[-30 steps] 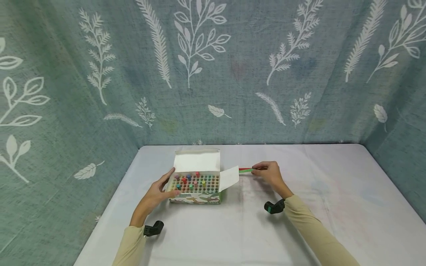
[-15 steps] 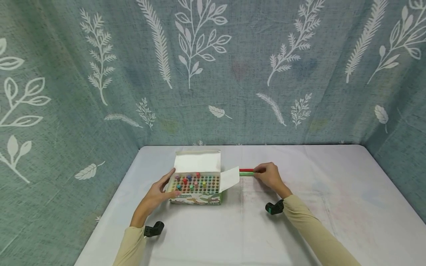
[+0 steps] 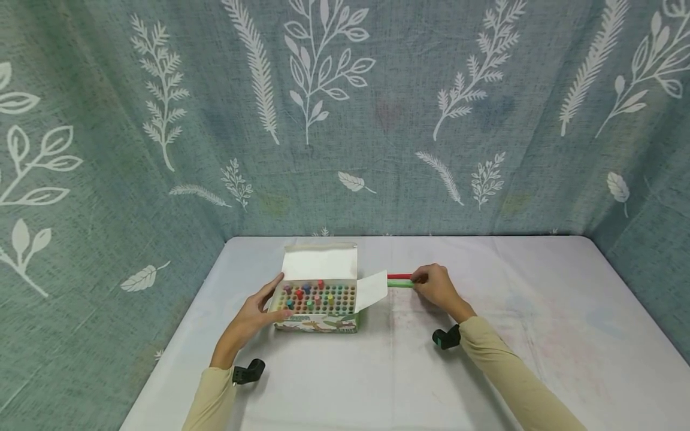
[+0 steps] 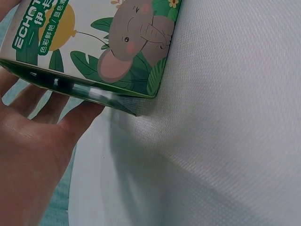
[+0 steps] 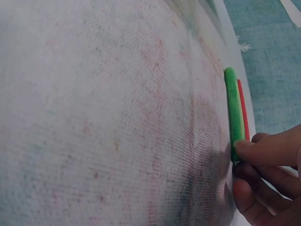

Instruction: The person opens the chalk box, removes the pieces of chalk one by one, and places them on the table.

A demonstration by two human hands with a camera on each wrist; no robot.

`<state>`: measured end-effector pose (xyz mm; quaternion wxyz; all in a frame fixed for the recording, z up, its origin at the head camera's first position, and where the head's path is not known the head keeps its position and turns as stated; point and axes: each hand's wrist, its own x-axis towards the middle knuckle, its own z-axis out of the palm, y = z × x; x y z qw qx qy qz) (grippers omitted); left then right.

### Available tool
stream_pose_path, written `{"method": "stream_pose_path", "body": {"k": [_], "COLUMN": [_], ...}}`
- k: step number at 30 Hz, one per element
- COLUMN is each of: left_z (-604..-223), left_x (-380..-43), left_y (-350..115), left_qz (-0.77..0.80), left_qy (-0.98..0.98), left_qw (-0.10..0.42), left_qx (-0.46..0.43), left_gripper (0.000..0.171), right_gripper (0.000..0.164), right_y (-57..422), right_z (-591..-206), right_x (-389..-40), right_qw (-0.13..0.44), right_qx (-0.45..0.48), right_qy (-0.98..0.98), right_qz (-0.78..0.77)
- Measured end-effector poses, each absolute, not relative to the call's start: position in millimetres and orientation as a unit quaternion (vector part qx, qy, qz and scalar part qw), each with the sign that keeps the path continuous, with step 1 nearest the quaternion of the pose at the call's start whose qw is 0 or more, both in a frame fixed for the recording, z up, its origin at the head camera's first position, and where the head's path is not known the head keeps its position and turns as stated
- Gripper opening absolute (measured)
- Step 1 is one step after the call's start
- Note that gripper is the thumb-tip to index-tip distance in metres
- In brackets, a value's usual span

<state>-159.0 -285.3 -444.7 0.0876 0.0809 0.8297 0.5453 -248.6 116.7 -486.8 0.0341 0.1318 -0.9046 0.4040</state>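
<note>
A white marker box (image 3: 315, 323) with printed animals stands with its lid up. Several marker ends of various colours poke up from its rows of holes. My left hand (image 3: 253, 314) grips the box's left end, thumb at the front edge and fingers at the back corner. In the left wrist view the box's elephant side (image 4: 127, 44) shows above the fingers. Right of the box, a red marker (image 3: 399, 276) and a green marker (image 3: 400, 284) lie side by side. My right hand (image 3: 438, 287) pinches their right end; up close, the thumb (image 5: 263, 149) lies on the green marker (image 5: 232, 103).
A white side flap (image 3: 372, 290) sticks out from the box, overlapping the markers' left ends in the head view. White cloth with faint colour stains covers the table (image 3: 377, 383). A leaf-patterned curtain (image 3: 377, 120) hangs behind and at both sides.
Both markers, slanted at my right fingertips a second ago, now lie flat and parallel. My right hand has shifted slightly right and down. My left hand and the box stay put.
</note>
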Motion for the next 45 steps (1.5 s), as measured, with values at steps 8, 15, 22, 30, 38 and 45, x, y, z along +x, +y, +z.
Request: {"method": "stream_pose_path", "body": {"k": [8,15,22,30,38,45], "left_z": [-463,-462,-449,-465,-467,-451], "left_x": [-168,-167,-160,-168,-169,-162], "left_y": [-293,-292,-287,-293,-295,-288], "left_qz": [0.536,0.540,0.541,0.541,0.542,0.555], "left_qy": [0.836,0.835,0.833,0.835,0.834,0.825], "left_qw": [0.080,0.080,0.081,0.070,0.071,0.083], "left_qx": [0.088,0.071,0.084,0.074,0.076,0.074], "left_gripper": [0.080,0.080,0.081,0.081,0.080,0.081], "right_gripper": [0.014,0.011,0.008,0.008,0.009,0.010], "right_y": [118,117,112,101,87,76], "right_z": [-483,-462,-437,-407,-387,-375], "right_x": [-251,-248,-249,-244,-232,-221], "right_qw": [0.016,0.050,0.050,0.042,0.036,0.030], "right_qx": [0.146,0.180,0.199,0.240,0.281,0.311], "right_qy": [-0.910,-0.879,-0.867,-0.864,-0.854,-0.847], "right_qz": [0.388,0.439,0.453,0.440,0.436,0.431]}}
